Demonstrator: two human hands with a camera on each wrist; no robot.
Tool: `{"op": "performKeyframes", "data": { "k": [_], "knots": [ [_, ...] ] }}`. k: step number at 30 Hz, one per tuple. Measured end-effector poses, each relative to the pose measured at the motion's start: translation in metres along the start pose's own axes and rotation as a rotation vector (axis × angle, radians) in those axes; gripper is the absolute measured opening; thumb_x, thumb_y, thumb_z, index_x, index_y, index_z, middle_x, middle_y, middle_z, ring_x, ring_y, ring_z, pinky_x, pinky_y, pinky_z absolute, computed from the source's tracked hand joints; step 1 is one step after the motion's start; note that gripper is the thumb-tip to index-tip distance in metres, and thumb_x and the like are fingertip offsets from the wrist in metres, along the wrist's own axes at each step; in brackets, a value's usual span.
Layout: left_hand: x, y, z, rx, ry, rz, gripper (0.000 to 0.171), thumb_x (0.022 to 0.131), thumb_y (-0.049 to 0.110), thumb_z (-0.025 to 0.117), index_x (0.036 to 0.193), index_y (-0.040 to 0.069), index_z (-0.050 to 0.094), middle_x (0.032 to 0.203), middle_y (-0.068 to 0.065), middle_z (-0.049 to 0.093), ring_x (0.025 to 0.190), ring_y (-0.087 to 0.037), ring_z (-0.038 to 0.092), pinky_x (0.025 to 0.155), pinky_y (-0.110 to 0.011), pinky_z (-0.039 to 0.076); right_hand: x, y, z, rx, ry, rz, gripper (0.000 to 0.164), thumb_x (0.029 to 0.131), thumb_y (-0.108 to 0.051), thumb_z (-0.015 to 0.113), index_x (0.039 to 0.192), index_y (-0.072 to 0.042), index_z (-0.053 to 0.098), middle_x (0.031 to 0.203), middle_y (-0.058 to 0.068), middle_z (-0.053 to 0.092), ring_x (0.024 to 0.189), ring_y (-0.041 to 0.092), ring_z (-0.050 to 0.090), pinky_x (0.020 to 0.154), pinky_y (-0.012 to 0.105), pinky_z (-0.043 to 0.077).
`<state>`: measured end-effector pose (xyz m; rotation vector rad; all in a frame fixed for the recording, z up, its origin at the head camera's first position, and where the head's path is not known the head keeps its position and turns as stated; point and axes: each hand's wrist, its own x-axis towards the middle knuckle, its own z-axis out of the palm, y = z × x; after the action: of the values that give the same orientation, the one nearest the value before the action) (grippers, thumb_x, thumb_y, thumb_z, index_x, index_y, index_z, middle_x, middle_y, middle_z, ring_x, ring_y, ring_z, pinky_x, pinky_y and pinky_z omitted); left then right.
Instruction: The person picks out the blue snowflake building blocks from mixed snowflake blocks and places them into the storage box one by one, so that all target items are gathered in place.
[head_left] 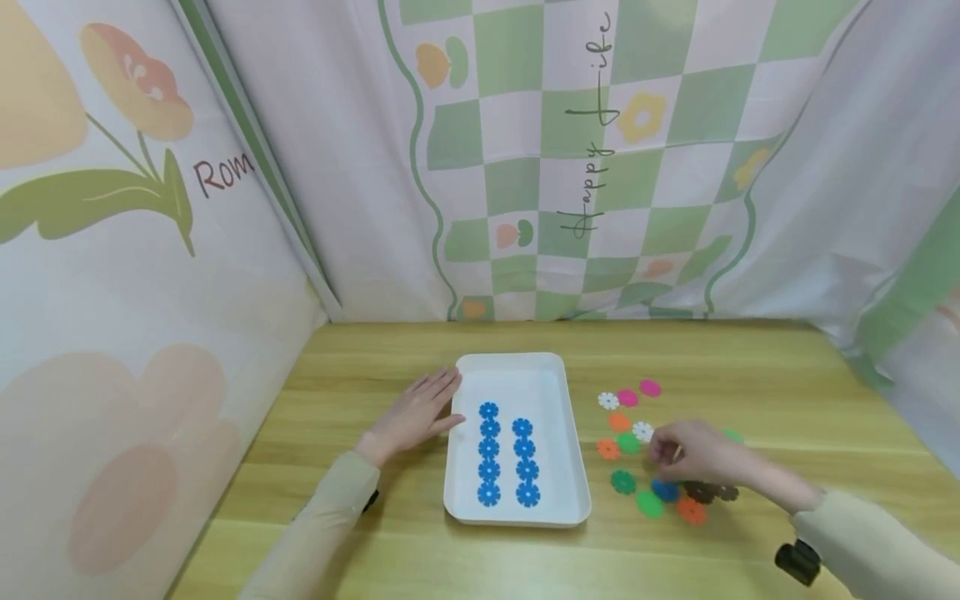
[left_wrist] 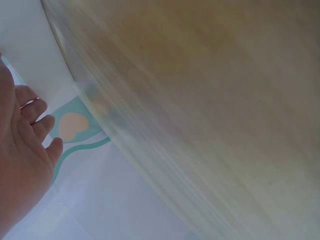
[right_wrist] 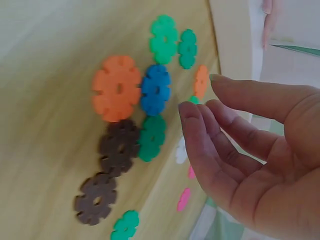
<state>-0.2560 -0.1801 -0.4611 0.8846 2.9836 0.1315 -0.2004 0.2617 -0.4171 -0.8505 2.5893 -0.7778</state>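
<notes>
A white tray (head_left: 536, 383) holds two columns of blue flower-shaped discs (head_left: 489, 448), the left column longer than the right. My left hand (head_left: 420, 412) lies with extended fingers against the tray's left edge. Over a loose spread of coloured discs right of the tray hovers my right hand (head_left: 697, 454), its fingers bent and the thumb apart from them. In the right wrist view nothing shows between the thumb and fingers. A blue disc (right_wrist: 155, 90) lies close by, touching an orange disc (right_wrist: 116, 88), with dark brown discs (right_wrist: 119, 147) beside them.
White (head_left: 608, 401), pink (head_left: 650, 388), orange (head_left: 608, 450) and green (head_left: 623, 482) discs lie between the tray and my right hand or farther back. A printed curtain (head_left: 510, 183) hangs behind the wooden table (head_left: 375, 542), and a printed panel (head_left: 247, 275) borders its left side.
</notes>
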Motion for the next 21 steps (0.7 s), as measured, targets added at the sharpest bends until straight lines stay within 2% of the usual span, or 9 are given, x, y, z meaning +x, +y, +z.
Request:
{"op": "performKeyframes", "data": {
  "k": [7, 21],
  "knots": [
    [0.001, 0.000, 0.001, 0.003, 0.001, 0.001, 0.076, 0.103, 0.056, 0.038, 0.158, 0.007, 0.021, 0.166, -0.009, 0.020, 0.154, -0.027, 0.021, 0.127, -0.046, 0.021, -0.010, 0.009, 0.012, -0.026, -0.008, 0.145, 0.020, 0.074, -0.012, 0.081, 0.086, -0.009, 0.065, 0.077, -0.005, 0.063, 0.067, -0.002, 0.050, 0.058, 0.017, 0.047],
    [0.001, -0.001, 0.002, 0.024, 0.000, 0.004, 0.076, 0.102, 0.058, 0.037, 0.158, 0.008, 0.020, 0.166, -0.008, 0.019, 0.155, -0.026, 0.021, 0.127, -0.045, 0.021, -0.008, 0.008, 0.022, -0.111, 0.028, 0.152, 0.026, 0.067, -0.008, 0.085, 0.082, -0.013, 0.064, 0.074, -0.006, 0.059, 0.066, 0.001, 0.046, 0.057, 0.017, 0.043]
  ]
}}
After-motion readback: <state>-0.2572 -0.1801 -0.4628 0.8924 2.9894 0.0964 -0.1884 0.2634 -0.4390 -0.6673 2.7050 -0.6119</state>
